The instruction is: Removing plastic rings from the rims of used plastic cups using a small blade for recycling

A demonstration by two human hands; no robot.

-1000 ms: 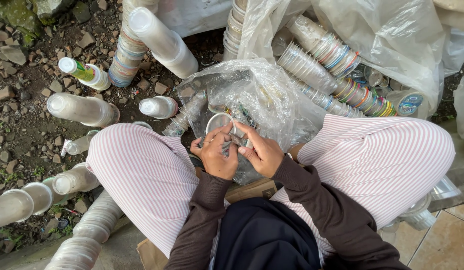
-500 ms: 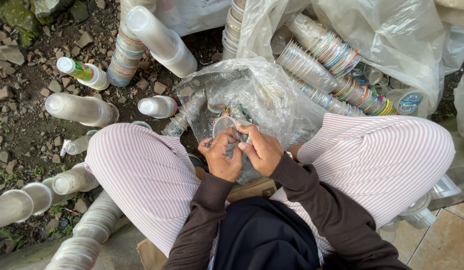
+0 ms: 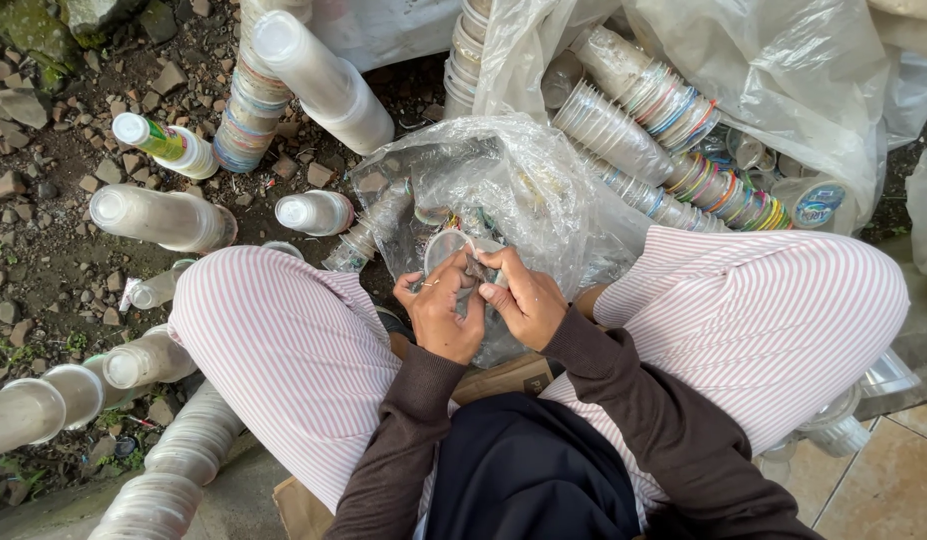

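Stony dirt ground [image 3: 43, 250] fills the left of the frame, with stacks of plastic cups [image 3: 163, 217] lying across it. At lower right a tiled floor [image 3: 883, 490] shows, with clear cups [image 3: 843, 430] at its edge.

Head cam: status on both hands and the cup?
Left hand and right hand both grip clear plastic cup at its rim. Clear plastic bag directly behind. Nothing blocking.

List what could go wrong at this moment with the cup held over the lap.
Both hands, left hand and right hand, pinch the clear plastic cup at its rim; a slipped grip could drop it into the open plastic bag. A knee shift might topple the cup stacks lying beside the striped trousers.
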